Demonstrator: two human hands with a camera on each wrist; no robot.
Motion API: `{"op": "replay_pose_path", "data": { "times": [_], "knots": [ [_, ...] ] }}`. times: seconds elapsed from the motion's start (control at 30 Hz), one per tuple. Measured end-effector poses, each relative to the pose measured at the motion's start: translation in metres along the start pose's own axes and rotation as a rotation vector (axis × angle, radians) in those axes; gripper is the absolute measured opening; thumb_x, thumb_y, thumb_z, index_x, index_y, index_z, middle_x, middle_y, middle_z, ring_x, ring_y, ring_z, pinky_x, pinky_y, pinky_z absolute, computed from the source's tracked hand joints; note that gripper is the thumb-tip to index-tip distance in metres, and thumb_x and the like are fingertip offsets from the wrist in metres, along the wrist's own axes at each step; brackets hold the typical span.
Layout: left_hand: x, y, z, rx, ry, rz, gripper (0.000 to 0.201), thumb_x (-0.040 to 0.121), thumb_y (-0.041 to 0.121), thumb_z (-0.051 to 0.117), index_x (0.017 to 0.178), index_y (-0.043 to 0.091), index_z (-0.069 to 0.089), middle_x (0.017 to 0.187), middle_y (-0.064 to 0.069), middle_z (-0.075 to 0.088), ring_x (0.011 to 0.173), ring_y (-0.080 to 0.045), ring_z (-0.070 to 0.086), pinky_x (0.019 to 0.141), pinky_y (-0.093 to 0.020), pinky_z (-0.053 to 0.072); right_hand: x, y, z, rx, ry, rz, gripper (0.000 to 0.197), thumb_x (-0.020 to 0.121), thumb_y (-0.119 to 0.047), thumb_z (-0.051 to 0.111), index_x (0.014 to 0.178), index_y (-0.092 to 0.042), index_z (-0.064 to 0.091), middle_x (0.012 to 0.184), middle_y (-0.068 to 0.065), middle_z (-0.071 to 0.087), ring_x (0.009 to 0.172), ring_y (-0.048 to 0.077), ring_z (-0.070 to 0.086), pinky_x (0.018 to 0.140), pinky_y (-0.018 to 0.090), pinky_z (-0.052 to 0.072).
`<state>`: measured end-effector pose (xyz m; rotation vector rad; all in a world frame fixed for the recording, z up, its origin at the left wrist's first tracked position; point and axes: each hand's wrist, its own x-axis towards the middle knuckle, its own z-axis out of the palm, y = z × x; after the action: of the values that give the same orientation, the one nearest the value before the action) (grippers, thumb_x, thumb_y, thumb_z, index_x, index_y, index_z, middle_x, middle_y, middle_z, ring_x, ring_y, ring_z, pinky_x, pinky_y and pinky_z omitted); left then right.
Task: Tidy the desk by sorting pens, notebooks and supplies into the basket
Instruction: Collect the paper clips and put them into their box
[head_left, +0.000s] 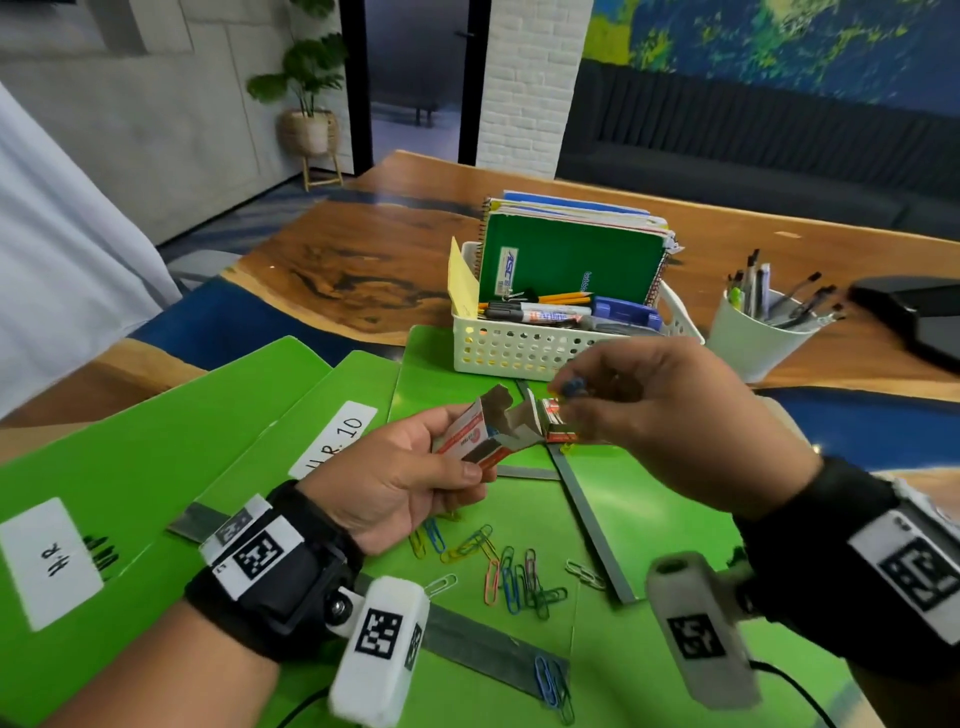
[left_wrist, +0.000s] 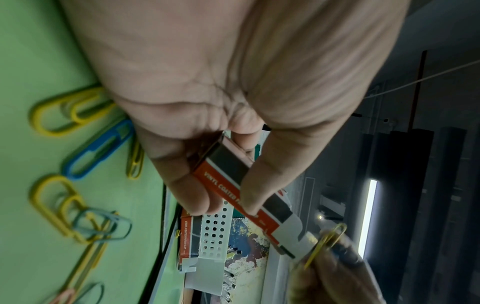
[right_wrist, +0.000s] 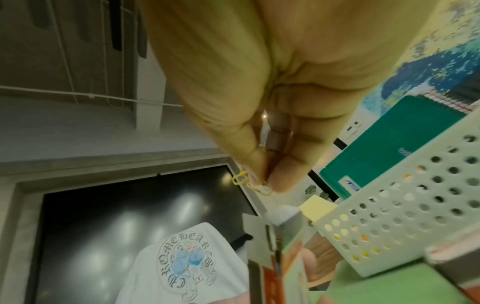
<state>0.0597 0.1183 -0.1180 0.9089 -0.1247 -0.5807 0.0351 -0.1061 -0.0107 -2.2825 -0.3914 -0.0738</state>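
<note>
Task looked well along but not done. The basket (head_left: 524, 353) already held notebooks (head_left: 566, 260), markers (head_left: 550, 314), pencils & a blue item, w/ a yellow pad (head_left: 462, 283) at its left end. Left to do, judging by the desk: a scatter of loose paper clips (head_left: 498, 571) on the green folders (head_left: 130, 467), a few more blue ones (head_left: 553, 686) near the bottom edge, a 2nd clip box (head_left: 558, 421) lying on the folder, and prob. the pens in the white cup (head_left: 753, 338) beside the basket. Left hand (head_left: 410, 478) gripped the open clip box (head_left: 488, 431), thumb & fingers curled round it, flap up, held above the folders in front of the basket. Right hand (head_left: 670, 421) pinched clips (left_wrist: 327, 241) at its fingertips just by the box mouth; head view showed smth blue there, wrist views a yellow one, so count & colours were unclear. Couldn't see inside the box, so no telling how full it was. Basket's far side was hidden behind the notebooks; the dark object (head_left: 914, 312) at far right was cut off.
</note>
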Motion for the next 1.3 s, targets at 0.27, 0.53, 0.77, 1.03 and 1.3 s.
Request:
{"op": "replay_pose_path", "data": {
  "times": [0.27,0.53,0.77,1.03,1.3],
  "knots": [
    [0.000,-0.003,0.001,0.047,-0.005,0.003,0.059,0.065,-0.018,0.068,0.118,0.007,0.067,0.105,-0.017,0.067,0.093,-0.030,0.066,0.076,-0.033,0.059,0.029,-0.019,0.017,-0.271,-0.165,-0.106,0.019,0.084,-0.009,0.074,0.092,-0.027,0.077,0.083,-0.011,0.075,0.073,0.002,0.070,0.070,0.024,0.059],
    [-0.002,-0.001,0.002,-0.014,-0.060,0.019,0.063,0.070,-0.019,0.061,0.128,0.004,0.059,0.110,-0.017,0.067,0.096,-0.030,0.070,0.082,-0.035,0.059,0.023,-0.015,0.013,-0.200,-0.154,-0.069,0.026,0.082,-0.011,0.077,0.094,-0.033,0.076,0.091,-0.015,0.075,0.086,0.000,0.070,0.074,0.027,0.061],
    [-0.009,0.017,-0.012,-0.217,-0.176,0.173,0.070,0.064,-0.010,0.082,0.129,0.006,0.061,0.125,-0.020,0.063,0.100,-0.029,0.069,0.085,-0.036,0.059,-0.004,0.005,0.009,0.069,0.089,-0.074,0.019,0.084,-0.018,0.077,0.098,-0.028,0.069,0.085,-0.010,0.065,0.081,0.002,0.063,0.072,0.018,0.053],
    [-0.009,0.025,-0.020,-0.129,-0.080,0.206,0.070,0.058,-0.008,0.083,0.124,0.006,0.062,0.121,-0.019,0.065,0.097,-0.027,0.069,0.084,-0.034,0.059,-0.032,0.028,0.036,-0.617,-0.586,0.122,0.034,0.084,-0.038,0.075,0.115,-0.033,0.060,0.099,-0.010,0.068,0.085,0.008,0.064,0.079,0.031,0.057],
    [-0.018,0.037,-0.016,-0.085,0.040,0.225,0.054,0.074,-0.007,0.053,0.125,0.006,0.058,0.115,-0.016,0.062,0.087,-0.022,0.068,0.070,-0.028,0.059,0.011,0.011,0.059,-0.481,-0.541,-0.007,0.024,0.089,-0.019,0.069,0.111,-0.029,0.064,0.094,-0.012,0.067,0.085,0.009,0.064,0.077,0.030,0.054]
  ]
}}
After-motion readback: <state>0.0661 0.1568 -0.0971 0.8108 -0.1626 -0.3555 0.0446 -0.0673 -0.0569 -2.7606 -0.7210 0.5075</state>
